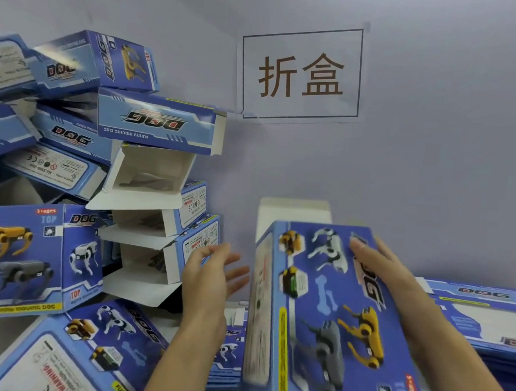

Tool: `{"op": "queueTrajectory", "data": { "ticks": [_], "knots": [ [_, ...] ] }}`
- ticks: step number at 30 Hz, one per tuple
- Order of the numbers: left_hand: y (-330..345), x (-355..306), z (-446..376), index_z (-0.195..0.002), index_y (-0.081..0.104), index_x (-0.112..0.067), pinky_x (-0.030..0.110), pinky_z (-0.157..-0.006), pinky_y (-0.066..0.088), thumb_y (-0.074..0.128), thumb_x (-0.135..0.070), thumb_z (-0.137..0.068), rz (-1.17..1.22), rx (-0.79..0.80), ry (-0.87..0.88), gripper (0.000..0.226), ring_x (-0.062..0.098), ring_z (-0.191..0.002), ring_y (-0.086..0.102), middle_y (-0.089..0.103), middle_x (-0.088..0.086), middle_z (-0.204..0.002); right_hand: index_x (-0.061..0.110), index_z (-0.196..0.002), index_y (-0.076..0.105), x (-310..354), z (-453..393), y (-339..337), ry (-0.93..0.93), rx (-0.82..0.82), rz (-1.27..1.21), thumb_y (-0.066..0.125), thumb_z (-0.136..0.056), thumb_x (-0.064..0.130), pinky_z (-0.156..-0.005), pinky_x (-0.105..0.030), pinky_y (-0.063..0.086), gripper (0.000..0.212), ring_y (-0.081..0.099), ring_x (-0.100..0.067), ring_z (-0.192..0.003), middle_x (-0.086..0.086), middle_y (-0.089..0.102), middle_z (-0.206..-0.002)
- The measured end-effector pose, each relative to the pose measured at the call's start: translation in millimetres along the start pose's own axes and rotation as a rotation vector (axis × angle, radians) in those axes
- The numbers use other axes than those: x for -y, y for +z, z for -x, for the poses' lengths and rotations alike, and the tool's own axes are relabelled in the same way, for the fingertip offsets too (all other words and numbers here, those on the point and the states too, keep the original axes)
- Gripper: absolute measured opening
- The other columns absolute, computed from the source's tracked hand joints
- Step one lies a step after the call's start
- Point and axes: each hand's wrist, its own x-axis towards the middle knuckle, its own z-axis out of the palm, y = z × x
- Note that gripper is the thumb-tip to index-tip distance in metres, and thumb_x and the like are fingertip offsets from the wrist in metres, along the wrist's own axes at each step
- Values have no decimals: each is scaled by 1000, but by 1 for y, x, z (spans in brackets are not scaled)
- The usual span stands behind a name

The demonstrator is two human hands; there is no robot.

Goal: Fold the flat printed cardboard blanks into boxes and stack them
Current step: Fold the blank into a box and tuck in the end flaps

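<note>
Box (331, 317), blue with robot dogs printed on it, stands tilted in front of the person, its near end cut off by the bottom of the view and its print smeared by blur. A white flap (293, 211) sticks up behind its far end. The right hand (376, 263) lies on the box's top right side with fingers straight; whether the thumb hooks round the far edge I cannot tell, since the box hides it. The left hand (213, 271) is off the box, just left of it, fingers spread and holding nothing. To the left a pile (109, 144) of folded boxes leans at all angles, several with open white ends facing us; its left part runs out of view. Flat blanks (485, 315) lie stacked on the right, partly hidden by the right arm. On the wall hangs a sign (302, 74) with two characters.
</note>
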Motion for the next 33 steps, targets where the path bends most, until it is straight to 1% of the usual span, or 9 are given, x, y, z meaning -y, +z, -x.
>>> {"op": "queueTrajectory", "data": {
  "ticks": [3, 6, 10, 13, 15, 18, 24, 29, 33],
  "knots": [
    [10, -1, 6, -99, 64, -18, 36, -76, 58, 58, -25, -99, -116, 141, 53, 10, 23, -86, 73, 72, 9, -103, 23, -120, 64, -3, 2, -4, -146, -133, -54, 73, -75, 36, -56, -36, 59, 48, 75, -31, -78, -15, 75, -102],
    [17, 0, 16, -106, 64, -28, 32, -88, 53, 59, -39, -95, -295, 273, 148, 16, 14, -102, 68, 69, -3, -115, 31, -122, 60, -6, 5, -1, -219, -169, -18, 73, -77, 30, -60, -38, 60, 47, 75, -32, -87, -9, 74, -111],
    [18, 1, 23, -132, 43, -51, 15, -82, 41, 57, -70, -66, -382, 460, 191, 70, 3, -120, 51, 48, -19, -135, 34, -117, 65, -11, 4, 8, -206, 8, 25, 86, -67, 18, -68, -39, 60, 56, 73, -33, -96, -8, 70, -121],
    [19, -1, 25, -132, 32, -63, 5, -73, 45, 68, -66, -60, -368, 477, 279, 81, -16, -115, 46, 41, -30, -131, 33, -120, 62, -15, 3, 12, -203, 96, 16, 82, -67, 20, -69, -43, 60, 58, 72, -38, -97, -10, 68, -123],
    [18, 0, 24, -131, 33, -63, 0, -82, 44, 76, -60, -55, -327, 451, 356, 88, -31, -117, 36, 37, -39, -133, 34, -122, 60, -16, 2, 13, -184, 133, -8, 82, -71, 17, -69, -44, 60, 59, 72, -39, -95, -13, 69, -120],
    [15, 1, 21, -136, 41, -57, 32, -106, 48, 86, -56, -60, -297, 470, 363, 89, 6, -137, 45, 47, -18, -147, 38, -124, 59, -18, 1, 13, -164, 169, 2, 82, -73, 19, -70, -44, 60, 58, 71, -39, -97, -13, 69, -119],
    [14, 1, 23, -117, 61, -50, 16, -77, 55, 73, -32, -81, -229, 505, 436, 42, 4, -97, 70, 72, -15, -100, 42, -123, 59, -20, 0, 17, -197, 22, 133, 88, -67, 39, -79, -48, 60, 63, 71, -33, -104, 5, 66, -128],
    [18, 5, 27, -126, 55, -27, 18, -72, 57, 70, -28, -84, -214, 525, 433, 44, 10, -88, 73, 70, -7, -87, 58, -113, 60, -22, 2, 21, -205, -40, 234, 72, -70, 47, -65, -32, 62, 46, 73, -14, -96, 28, 67, -111],
    [20, 4, 27, -121, 48, -39, 8, -65, 51, 70, -38, -80, -310, 527, 399, 46, -2, -79, 70, 66, -16, -76, 53, -121, 55, -27, 0, 24, -207, -76, 243, 63, -83, 41, -80, -44, 62, 41, 70, -20, -105, 5, 67, -123]
  ]
}}
